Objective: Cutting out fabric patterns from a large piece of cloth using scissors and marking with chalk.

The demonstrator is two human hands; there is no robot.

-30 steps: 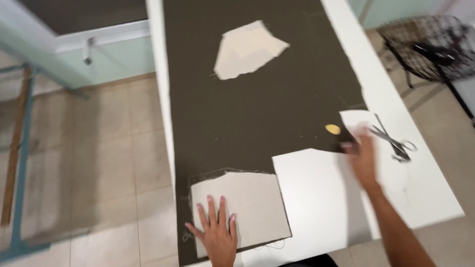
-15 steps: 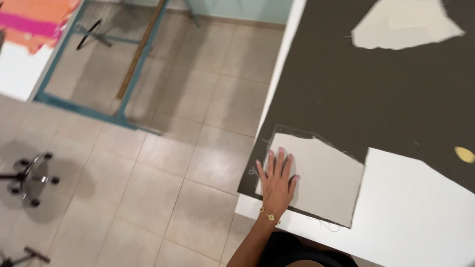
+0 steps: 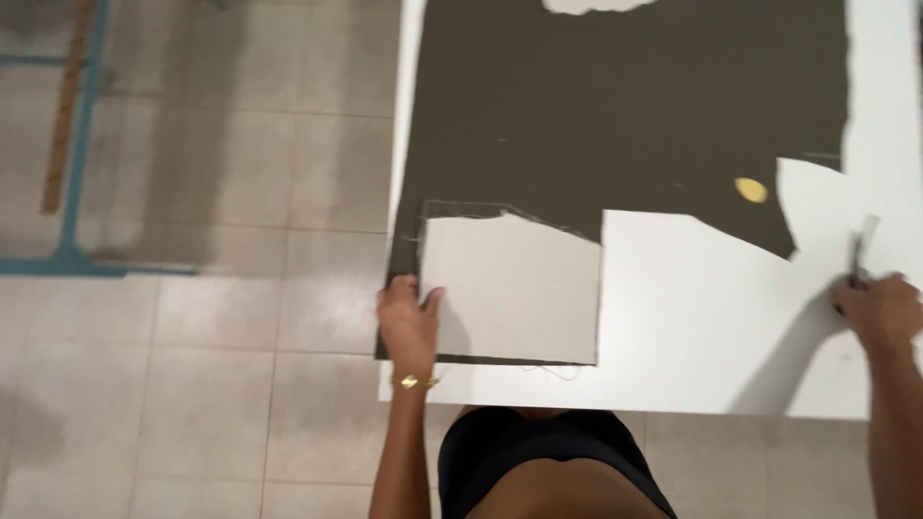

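Observation:
A dark olive-brown fabric (image 3: 625,106) lies spread on the white table (image 3: 692,327). On its near-left corner rests a pale beige paper pattern piece (image 3: 519,288). My left hand (image 3: 409,325) grips the left edge of that pattern and the fabric under it, thumb on top, a gold bracelet at the wrist. My right hand (image 3: 880,309) is at the table's right, closed around blurred dark scissors (image 3: 859,258) that point away from me. A small yellow chalk (image 3: 751,189) lies on the fabric between my hands.
A second pale pattern piece (image 3: 586,5) shows at the top edge, on the fabric. Left of the table is beige tiled floor (image 3: 221,317) with a blue metal frame (image 3: 72,192) and a wooden strip.
My left hand went from lying flat on the pattern to gripping its left edge. My right hand, beside the scissors a second ago, now holds them. The view swung left, then back.

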